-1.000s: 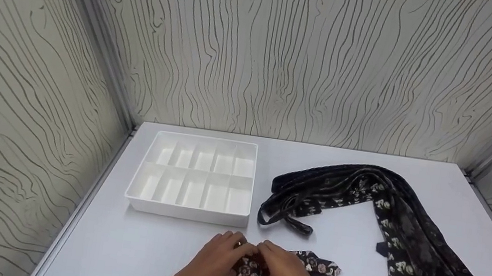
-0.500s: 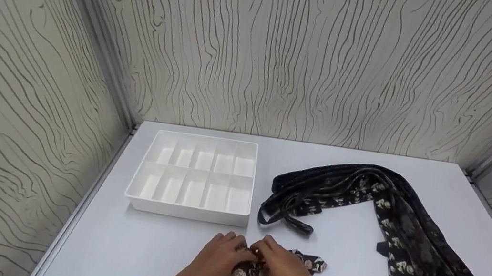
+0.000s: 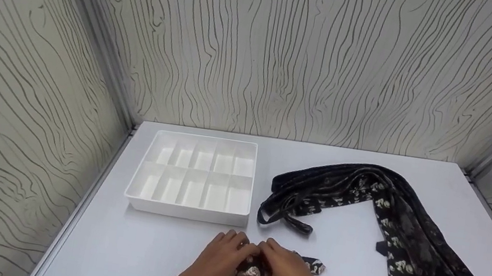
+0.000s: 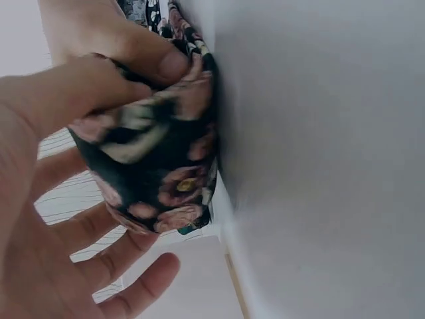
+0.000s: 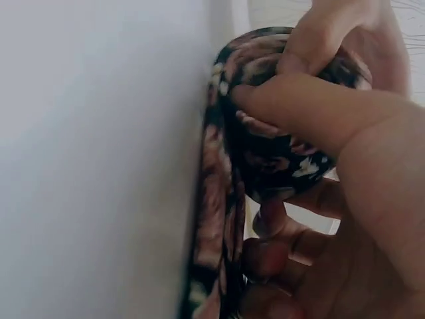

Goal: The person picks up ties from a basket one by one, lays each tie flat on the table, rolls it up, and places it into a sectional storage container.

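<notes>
A dark necktie with pink and cream flowers [image 3: 251,271] is wound into a roll between my two hands, low on the white table. My left hand [image 3: 220,262] grips the roll from the left, its thumb on the near side in the left wrist view, where the rolled tie [image 4: 156,166] bulges below the thumbs. From the other side my right hand [image 3: 293,274] holds it, thumb pressed on the coil [image 5: 272,159] in the right wrist view. The unrolled tail [image 5: 214,219] lies flat on the table and pokes out beyond the right hand, its tip [image 3: 317,266] showing.
Beyond my left hand stands a white tray [image 3: 187,211] divided into several compartments, with nothing in them. A heap of dark patterned neckties [image 3: 401,217] lies bent across the table's right side. Wood-grain panels [image 3: 256,62] close off the back and sides.
The tie's tail right of my right hand has drawn in leftward and shows shorter. The roll's pattern has turned between my fingers. Tray and heap have stayed put.
</notes>
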Demonstrator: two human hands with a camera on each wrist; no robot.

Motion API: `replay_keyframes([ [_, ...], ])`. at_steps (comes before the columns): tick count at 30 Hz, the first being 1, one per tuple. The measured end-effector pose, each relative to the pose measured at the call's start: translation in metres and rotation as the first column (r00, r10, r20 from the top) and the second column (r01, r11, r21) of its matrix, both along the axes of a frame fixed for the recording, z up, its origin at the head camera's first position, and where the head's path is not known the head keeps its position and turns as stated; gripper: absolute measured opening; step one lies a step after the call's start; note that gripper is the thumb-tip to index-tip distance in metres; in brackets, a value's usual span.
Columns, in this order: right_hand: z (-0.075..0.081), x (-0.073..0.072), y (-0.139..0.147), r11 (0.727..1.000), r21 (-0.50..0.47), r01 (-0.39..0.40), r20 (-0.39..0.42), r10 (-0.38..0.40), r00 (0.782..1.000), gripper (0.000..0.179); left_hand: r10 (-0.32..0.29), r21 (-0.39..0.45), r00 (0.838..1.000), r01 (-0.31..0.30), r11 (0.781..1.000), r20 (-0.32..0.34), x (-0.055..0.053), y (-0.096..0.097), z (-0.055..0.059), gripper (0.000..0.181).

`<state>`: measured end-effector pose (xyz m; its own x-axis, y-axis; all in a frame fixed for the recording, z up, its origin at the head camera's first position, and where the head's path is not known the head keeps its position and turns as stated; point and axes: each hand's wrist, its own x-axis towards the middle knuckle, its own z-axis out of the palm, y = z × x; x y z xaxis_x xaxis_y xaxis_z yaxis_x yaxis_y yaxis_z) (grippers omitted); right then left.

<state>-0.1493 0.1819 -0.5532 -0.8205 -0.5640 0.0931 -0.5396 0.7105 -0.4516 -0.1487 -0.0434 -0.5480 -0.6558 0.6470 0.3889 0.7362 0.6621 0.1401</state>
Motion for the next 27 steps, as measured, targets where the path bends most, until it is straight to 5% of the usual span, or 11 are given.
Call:
replay_keyframes([
  [12,-0.001,0.0,0.001,0.999,-0.044,0.005,0.027,-0.004,1.0,0.056,-0.024,0.045,0.993,0.019,0.999,0.112,0.002,0.004,0.002,0.052],
  [27,0.003,0.002,0.006,0.998,-0.061,0.016,0.054,-0.013,0.998,0.056,-0.013,0.0,0.999,0.013,1.0,0.041,0.001,0.011,0.001,0.054],
])
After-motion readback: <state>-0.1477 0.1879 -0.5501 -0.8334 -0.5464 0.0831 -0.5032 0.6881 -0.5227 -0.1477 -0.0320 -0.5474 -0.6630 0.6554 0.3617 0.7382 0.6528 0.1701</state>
